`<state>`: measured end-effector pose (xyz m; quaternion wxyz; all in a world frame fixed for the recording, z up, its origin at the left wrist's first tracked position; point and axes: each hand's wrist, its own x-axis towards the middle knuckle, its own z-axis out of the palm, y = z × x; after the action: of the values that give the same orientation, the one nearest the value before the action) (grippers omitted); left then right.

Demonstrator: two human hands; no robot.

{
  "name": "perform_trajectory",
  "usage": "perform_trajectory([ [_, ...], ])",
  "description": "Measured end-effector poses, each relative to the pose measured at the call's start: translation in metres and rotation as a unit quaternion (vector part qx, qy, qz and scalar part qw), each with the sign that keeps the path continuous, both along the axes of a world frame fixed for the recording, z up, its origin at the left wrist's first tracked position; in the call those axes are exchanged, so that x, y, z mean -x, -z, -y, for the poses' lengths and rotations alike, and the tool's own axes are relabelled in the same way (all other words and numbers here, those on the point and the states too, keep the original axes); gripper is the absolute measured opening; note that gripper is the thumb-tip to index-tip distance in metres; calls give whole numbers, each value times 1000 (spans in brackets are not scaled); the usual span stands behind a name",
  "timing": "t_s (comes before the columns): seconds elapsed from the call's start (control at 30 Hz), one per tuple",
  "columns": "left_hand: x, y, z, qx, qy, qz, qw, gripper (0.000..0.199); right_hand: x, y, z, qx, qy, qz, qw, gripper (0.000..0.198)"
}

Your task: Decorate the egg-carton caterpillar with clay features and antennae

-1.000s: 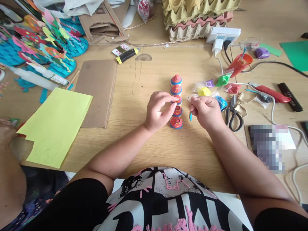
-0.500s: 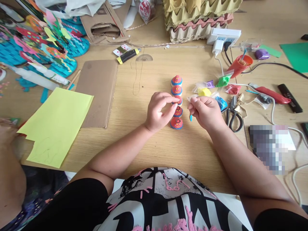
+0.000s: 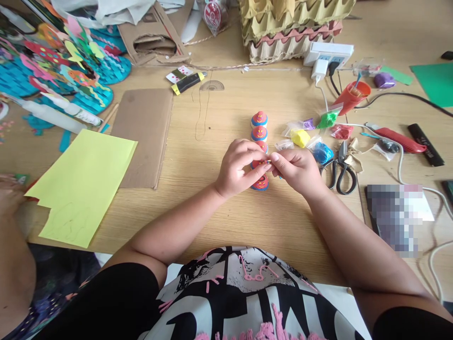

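Several small red clay faces with blue rims stand in a column; the farthest clay face (image 3: 260, 119) and the nearest clay face (image 3: 260, 182) show, while the middle ones are partly hidden by my hands. My left hand (image 3: 239, 170) is above them, its thumb and forefinger pinched at something too small to make out. My right hand (image 3: 299, 171) meets it there, fingertips almost touching, closed on a small blue-tipped tool that is mostly hidden. Just beyond my right hand lie bagged yellow clay (image 3: 300, 138) and blue clay (image 3: 322, 153).
Black-handled scissors (image 3: 341, 172) and a red cutter (image 3: 401, 139) lie to the right. An orange cup (image 3: 354, 94) leans behind the clay bags. Yellow paper (image 3: 87, 184) and cardboard (image 3: 143, 137) are left, near another person's arm (image 3: 14, 264). Egg trays (image 3: 293, 40) are stacked at the back.
My right hand has moved left from beside the column to my left hand's fingertips. A small clear bag it covered now shows. My left hand has shifted slightly right.
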<state>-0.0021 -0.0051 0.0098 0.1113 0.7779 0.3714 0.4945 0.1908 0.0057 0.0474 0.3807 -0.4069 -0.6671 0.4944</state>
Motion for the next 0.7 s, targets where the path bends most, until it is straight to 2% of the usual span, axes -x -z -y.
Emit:
perform_trajectory([
  [0.1, -1, 0, 0, 0, -9, 10, 1000, 19, -1, 4, -1, 13, -14, -12, 1000, 68],
  [0.23, 0, 1, -2, -11, -23, 48, 999, 15, -3, 14, -5, 83, -24, -78, 993, 72],
  [0.3, 0, 1, -3, -11, -31, 60, 998, 14, -3, 16, -6, 98, -22, -108, 989, 63],
  [0.4, 1, 2, -3, 1, -50, 48, 998, 16, -1, 11, -5, 88, -16, -122, 988, 46],
  [0.5, 1, 2, -3, -3, -50, 51, 997, 15, 2, 6, -4, 74, -6, -124, 990, 44],
  [0.7, 1, -1, -2, -16, -6, 86, 996, 9, 2, 7, -4, 39, -1, -127, 991, 43],
])
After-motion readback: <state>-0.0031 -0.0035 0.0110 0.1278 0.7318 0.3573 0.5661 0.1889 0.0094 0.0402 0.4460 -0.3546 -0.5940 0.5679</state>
